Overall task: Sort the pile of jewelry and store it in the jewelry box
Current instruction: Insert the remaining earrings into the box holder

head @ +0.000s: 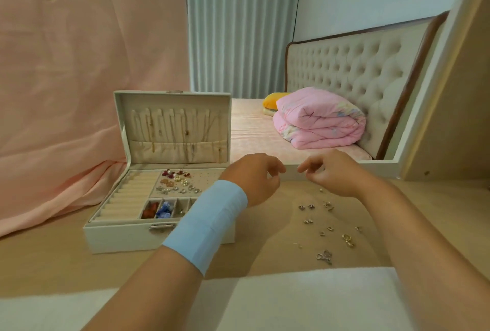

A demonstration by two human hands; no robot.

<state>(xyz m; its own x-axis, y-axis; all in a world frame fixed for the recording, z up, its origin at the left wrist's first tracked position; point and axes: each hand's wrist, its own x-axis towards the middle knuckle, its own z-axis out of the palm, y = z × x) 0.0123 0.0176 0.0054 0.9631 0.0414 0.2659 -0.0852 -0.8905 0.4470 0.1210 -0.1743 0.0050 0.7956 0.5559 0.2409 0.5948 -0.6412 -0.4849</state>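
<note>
A white jewelry box [127, 240] stands open on the beige table, left of centre. Necklaces [175, 129] hang in its lid. Earrings [177, 182] lie on the peg panel, and red [149, 211] and blue [164, 210] flower pieces fill small compartments beside the ring rolls [127, 195]. Several loose small earrings and rings [326, 227] are scattered on the table at the right. My left hand [254, 179], with a blue wristband, and my right hand [331, 171] hover close together above the table, fingers curled with the tips facing each other. Anything between the fingertips is too small to see.
A pink cloth [66, 92] hangs behind and left of the box. Beyond the table's far edge is a bed with a folded pink duvet [320, 121] and a tufted headboard. A white cloth [291, 299] covers the near edge. A single pearl [320, 190] lies under my right hand.
</note>
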